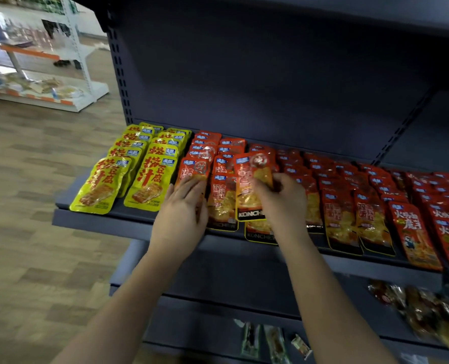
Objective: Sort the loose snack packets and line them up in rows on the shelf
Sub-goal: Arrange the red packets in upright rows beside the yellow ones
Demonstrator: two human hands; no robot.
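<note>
A person's two bare hands reach onto a dark shelf [129, 222] where yellow packets [144, 177] lie in rows at the left and red packets [341, 216] in rows to the right. The right hand [278, 198] holds one orange packet [249, 185] in a curled grip, its long axis running front to back, lifted above the third orange row, which lies directly beneath it. The left hand [181, 211], fingers straight and relaxed, presses flat on the neighbouring row just left, so the right hand is nearer the gap.
</note>
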